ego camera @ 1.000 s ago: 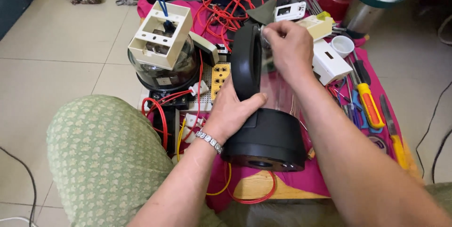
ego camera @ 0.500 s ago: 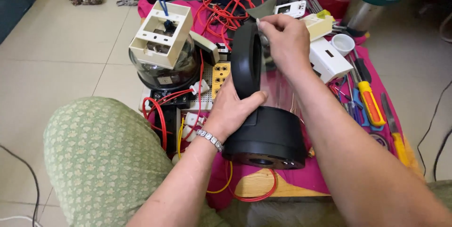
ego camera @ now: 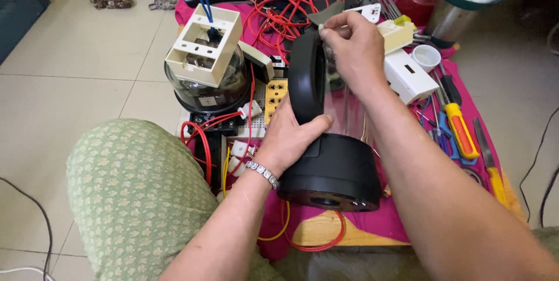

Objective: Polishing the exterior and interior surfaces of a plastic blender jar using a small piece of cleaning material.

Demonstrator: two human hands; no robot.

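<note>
While a green-patterned knee (ego camera: 137, 199) fills the near left, a pink cloth (ego camera: 372, 225) covers the low table, red wires (ego camera: 279, 16) looping across it. Near right: yellow-handled screwdriver (ego camera: 463, 135). Left of centre: glass dome (ego camera: 201, 86) bearing a cream frame (ego camera: 204, 42). Far right: steel cup (ego camera: 463, 7). Left hand (ego camera: 291, 138), bracelet at wrist, closes firmly around the lower handle of the black jar (ego camera: 329, 161). Right hand (ego camera: 352, 51) reaches over the top, fingertips pinched narrow at the jar's upper edge; what they nip, cannot tell. Jar lies centre, tilted, black base nearest, clear wall beyond.
</note>
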